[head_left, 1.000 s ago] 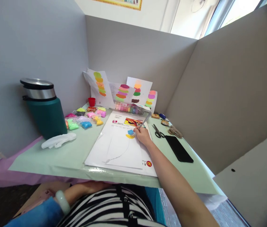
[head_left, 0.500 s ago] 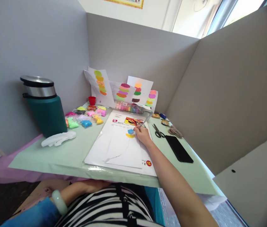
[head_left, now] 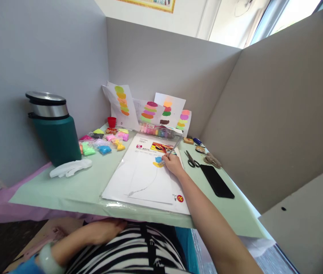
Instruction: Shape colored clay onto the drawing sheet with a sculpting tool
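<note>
My right hand (head_left: 173, 164) grips a thin metal tool (head_left: 175, 146) and presses its tip against a blue clay patch (head_left: 158, 159) that sits above a yellow clay patch (head_left: 157, 165) on a white sheet (head_left: 147, 175). A curved pencil line runs down the sheet from the patches. My left hand (head_left: 108, 230) rests below the table edge against my striped top, holding nothing; its fingers are hard to make out.
A green flask (head_left: 54, 131) stands at the left, a white plastic piece (head_left: 70, 168) before it. Small bags of coloured clay (head_left: 102, 140) and a red cup (head_left: 111, 122) lie behind. Scissors (head_left: 191, 159) and a black phone (head_left: 216, 181) lie right of the sheet. Grey panels enclose the table.
My left forearm has slid lower and leftward along my lap. My right hand stays at the clay patches with only slight movement of the tool.
</note>
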`<state>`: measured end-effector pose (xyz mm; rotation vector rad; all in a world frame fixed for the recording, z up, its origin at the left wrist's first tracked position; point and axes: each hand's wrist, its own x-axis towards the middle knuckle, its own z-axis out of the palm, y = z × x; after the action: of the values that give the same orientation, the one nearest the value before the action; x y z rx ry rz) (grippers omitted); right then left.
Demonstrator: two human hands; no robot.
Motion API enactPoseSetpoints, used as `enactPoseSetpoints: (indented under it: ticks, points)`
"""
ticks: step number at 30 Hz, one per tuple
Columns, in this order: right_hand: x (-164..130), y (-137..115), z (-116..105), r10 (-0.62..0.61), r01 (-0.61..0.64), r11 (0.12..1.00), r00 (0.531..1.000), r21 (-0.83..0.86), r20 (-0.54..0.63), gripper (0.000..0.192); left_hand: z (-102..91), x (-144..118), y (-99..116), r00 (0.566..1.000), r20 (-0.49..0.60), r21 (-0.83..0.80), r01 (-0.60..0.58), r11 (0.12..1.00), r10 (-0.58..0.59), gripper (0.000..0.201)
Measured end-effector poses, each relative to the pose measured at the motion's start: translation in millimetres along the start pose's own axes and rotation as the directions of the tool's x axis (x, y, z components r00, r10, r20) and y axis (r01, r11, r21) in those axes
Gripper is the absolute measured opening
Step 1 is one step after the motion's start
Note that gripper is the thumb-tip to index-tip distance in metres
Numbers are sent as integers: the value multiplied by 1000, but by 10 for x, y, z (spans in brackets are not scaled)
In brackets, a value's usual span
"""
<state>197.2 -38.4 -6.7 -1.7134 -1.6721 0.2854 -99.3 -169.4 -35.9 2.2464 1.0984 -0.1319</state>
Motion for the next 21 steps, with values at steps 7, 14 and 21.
enactPoseSetpoints:
  ticks: [7,14,21]
  points:
    - [1,8,16,-3,3,1000,1000,-7,3,21,-760,-331,862,970,-64,389,-193,901,236,45]
    - [3,22,34,-10,10,999,1000,-31,14,23,-1399,1127,834,933,-336,553,83,829,130,28]
    - [-8,-4,29,-9,9,999,1000,-46,15,22,-1058,1745,344,879,-459,459,108,882,131,41]
